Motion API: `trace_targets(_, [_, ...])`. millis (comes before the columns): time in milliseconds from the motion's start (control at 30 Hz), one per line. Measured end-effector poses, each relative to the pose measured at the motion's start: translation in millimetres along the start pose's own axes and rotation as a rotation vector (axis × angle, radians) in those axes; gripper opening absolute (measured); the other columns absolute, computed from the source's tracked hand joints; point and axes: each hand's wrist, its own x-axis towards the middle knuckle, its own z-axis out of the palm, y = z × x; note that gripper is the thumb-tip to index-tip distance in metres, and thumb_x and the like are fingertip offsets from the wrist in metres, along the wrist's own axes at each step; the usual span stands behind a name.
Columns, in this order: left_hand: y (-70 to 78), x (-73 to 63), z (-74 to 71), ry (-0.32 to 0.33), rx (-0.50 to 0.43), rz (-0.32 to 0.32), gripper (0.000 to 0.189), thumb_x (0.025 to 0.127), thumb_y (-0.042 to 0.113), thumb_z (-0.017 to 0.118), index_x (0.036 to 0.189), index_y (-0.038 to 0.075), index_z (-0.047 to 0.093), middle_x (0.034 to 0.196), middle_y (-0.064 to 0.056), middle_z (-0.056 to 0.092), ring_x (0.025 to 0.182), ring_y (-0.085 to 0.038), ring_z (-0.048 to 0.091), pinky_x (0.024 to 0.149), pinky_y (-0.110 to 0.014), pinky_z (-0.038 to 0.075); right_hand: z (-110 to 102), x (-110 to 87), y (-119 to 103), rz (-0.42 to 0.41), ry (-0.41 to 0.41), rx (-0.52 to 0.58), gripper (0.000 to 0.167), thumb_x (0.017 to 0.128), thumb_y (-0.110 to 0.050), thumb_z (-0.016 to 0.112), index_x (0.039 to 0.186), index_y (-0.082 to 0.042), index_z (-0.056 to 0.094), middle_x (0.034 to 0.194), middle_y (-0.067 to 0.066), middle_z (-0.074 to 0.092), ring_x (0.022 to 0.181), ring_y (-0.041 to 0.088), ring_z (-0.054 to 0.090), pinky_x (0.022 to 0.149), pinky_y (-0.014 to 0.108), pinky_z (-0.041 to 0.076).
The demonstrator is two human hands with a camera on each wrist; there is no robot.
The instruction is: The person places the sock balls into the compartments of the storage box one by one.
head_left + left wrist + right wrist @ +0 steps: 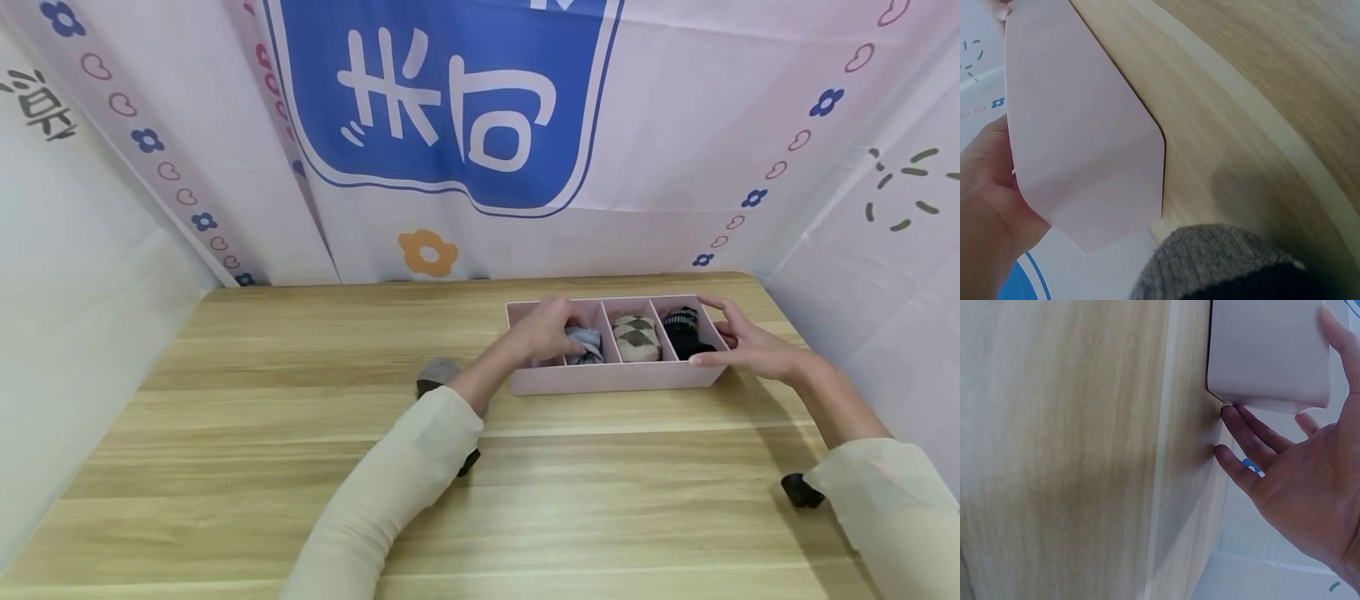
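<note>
A pale pink divided box (615, 381) stands toward the back right of the table. My left hand (546, 330) reaches into it, fingers and thumb pinching a folded blue-grey sock (587, 344) in a compartment left of the middle. To the right, a beige argyle sock (637, 337) fills one compartment and a black sock (686, 335) sits in the end one. The leftmost compartment is mostly hidden behind my left hand. My right hand (757, 346) grips the box's right end, thumb at the front; the right wrist view shows fingertips (1229, 412) touching the end wall.
A grey and black sock (437, 373) lies on the wooden table (247, 433), left of the box and beside my left forearm. Black devices (802, 490) show at both sleeves. A printed white cloth (667, 183) hangs behind the table, with white cloth at both sides.
</note>
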Motion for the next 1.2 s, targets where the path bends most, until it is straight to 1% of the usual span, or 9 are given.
trace_targets(167, [-0.3,-10.5,-6.2,0.002,-0.069,0.013,0.026,0.09,0.004,0.08,0.114,-0.003,0.075,0.11,-0.014,0.074,0.096,-0.019,0.063,0.081,-0.021,0.05,0.4,-0.4,1.3,-0.007,-0.001,-0.007,0.102,0.097,-0.02,0.072,0.164,-0.015,-0.004,0.147,0.041,0.043,0.133,0.051,0.047,0.103,0.039,0.046])
trace_targets(233, [-0.6,-16.2,-10.1,0.004,-0.107,0.018,0.029,0.09,0.003,0.079,0.117,-0.004,0.074,0.115,-0.015,0.073,0.102,-0.021,0.066,0.087,-0.023,0.052,0.3,-0.7,1.7,-0.008,-0.004,-0.007,0.101,0.097,-0.02,0.071,0.164,-0.014,-0.004,0.148,0.042,0.042,0.134,0.052,0.046,0.101,0.034,0.046])
trace_targets(367, [-2.4,-29.6,-20.9,0.017,-0.168,0.03,0.034,0.093,0.006,0.077,0.124,-0.005,0.071,0.122,-0.017,0.071,0.112,-0.026,0.067,0.098,-0.032,0.054,-0.1,-0.7,2.2,-0.007,-0.009,-0.008,0.102,0.097,-0.021,0.071,0.164,-0.014,-0.005,0.15,0.043,0.038,0.137,0.055,0.043,0.103,0.039,0.046])
trace_targets(533, [-10.0,-52.2,-37.2,0.098,-0.219,0.036,0.033,0.094,0.011,0.075,0.124,-0.004,0.07,0.124,-0.018,0.071,0.116,-0.031,0.065,0.099,-0.038,0.055,-1.6,-0.3,2.7,-0.018,-0.007,0.003,0.101,0.097,-0.018,0.071,0.164,-0.014,-0.004,0.148,0.043,0.041,0.134,0.053,0.046,0.09,0.015,0.044])
trace_targets(633, [-14.0,-69.2,-46.5,0.154,-0.212,0.017,0.032,0.094,0.01,0.074,0.122,-0.006,0.07,0.123,-0.02,0.071,0.117,-0.034,0.064,0.097,-0.038,0.056,-2.3,-0.2,2.3,-0.025,-0.006,0.013,0.101,0.097,-0.017,0.072,0.164,-0.014,-0.004,0.147,0.043,0.041,0.134,0.053,0.046,0.086,0.009,0.041])
trace_targets(833, [-19.1,-100.1,-60.6,0.223,-0.113,-0.044,0.032,0.093,0.013,0.076,0.12,-0.004,0.072,0.121,-0.017,0.072,0.116,-0.033,0.063,0.099,-0.047,0.054,-2.9,-0.4,1.3,-0.017,-0.008,0.005,0.102,0.097,-0.019,0.072,0.164,-0.014,-0.005,0.149,0.044,0.037,0.136,0.055,0.043,0.086,0.009,0.04])
trace_targets(1000, [-25.9,-122.4,-62.9,0.222,-0.083,-0.098,0.033,0.093,0.013,0.076,0.121,-0.004,0.07,0.123,-0.018,0.07,0.118,-0.035,0.062,0.1,-0.051,0.053,-1.9,-0.5,1.4,-0.012,-0.009,-0.001,0.103,0.097,-0.019,0.071,0.165,-0.014,-0.006,0.15,0.045,0.035,0.137,0.057,0.041,0.092,0.016,0.044])
trace_targets(1133, [-29.9,-142.0,-60.3,0.191,-0.066,-0.137,0.039,0.092,0.012,0.076,0.125,-0.006,0.067,0.127,-0.021,0.067,0.121,-0.039,0.059,0.102,-0.053,0.052,-0.7,0.2,0.6,-0.01,-0.012,-0.007,0.103,0.097,-0.02,0.071,0.165,-0.014,-0.007,0.15,0.046,0.034,0.138,0.058,0.039,0.104,0.04,0.046])
trace_targets(1200, [-32.9,-151.3,-58.5,0.184,-0.048,-0.16,0.042,0.091,0.014,0.079,0.127,-0.005,0.066,0.128,-0.021,0.066,0.121,-0.039,0.058,0.102,-0.052,0.052,-0.6,0.4,-0.1,-0.01,-0.014,-0.004,0.103,0.097,-0.02,0.071,0.164,-0.014,-0.007,0.15,0.047,0.033,0.139,0.059,0.037,0.108,0.058,0.041])
